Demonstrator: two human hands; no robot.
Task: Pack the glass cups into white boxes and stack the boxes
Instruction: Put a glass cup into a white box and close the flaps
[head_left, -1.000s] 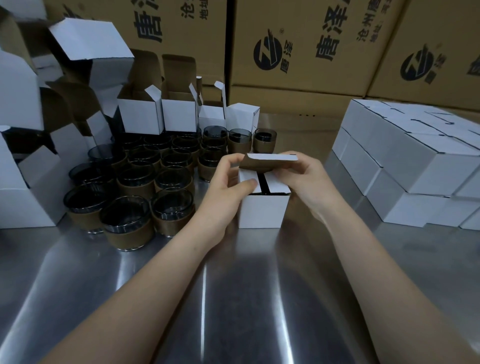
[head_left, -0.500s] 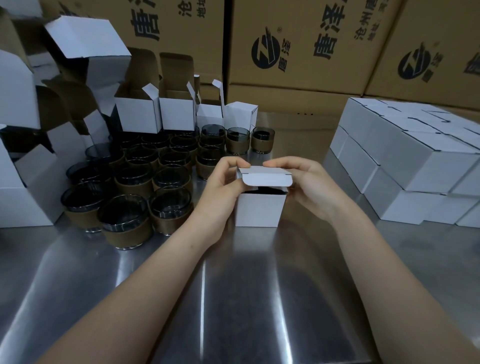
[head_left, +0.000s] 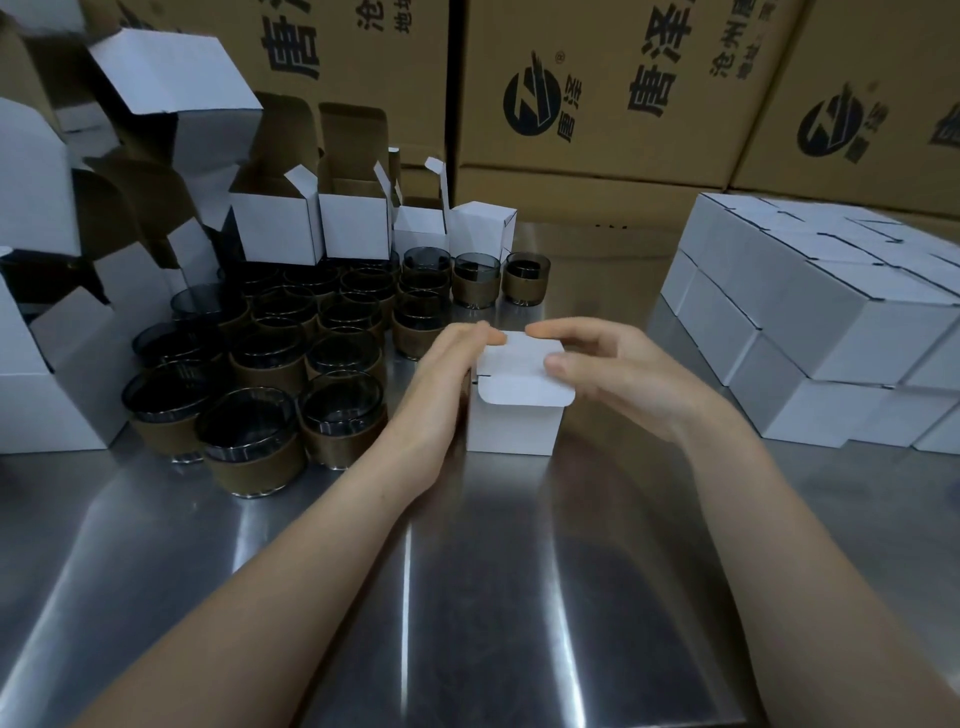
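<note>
A small white cardboard box (head_left: 511, 426) stands on the shiny steel desk (head_left: 467, 597) between both hands, its lid folded down and the rounded tuck flap (head_left: 524, 389) lying over the front face, not yet pushed inside. The left hand (head_left: 447, 374) lies flat against the box's left side, fingers fairly straight and grasping nothing; it is somewhat blurred. The right hand (head_left: 613, 374) curls round the upper right corner, its thumb pressing on the lid. The risk, as I judge it, is that the flap creases or catches on the front wall if pushed at an angle, or that the light box slides on the slick metal and tips its contents. Just to the left, a crowd of dark glass cups with brown sleeves (head_left: 249, 441) sits close enough for the left forearm to knock. Open white boxes (head_left: 275, 228) stand behind them, a stack of closed white boxes (head_left: 810, 322) waits on the right, and brown printed cartons (head_left: 597, 93) wall the back.
</note>
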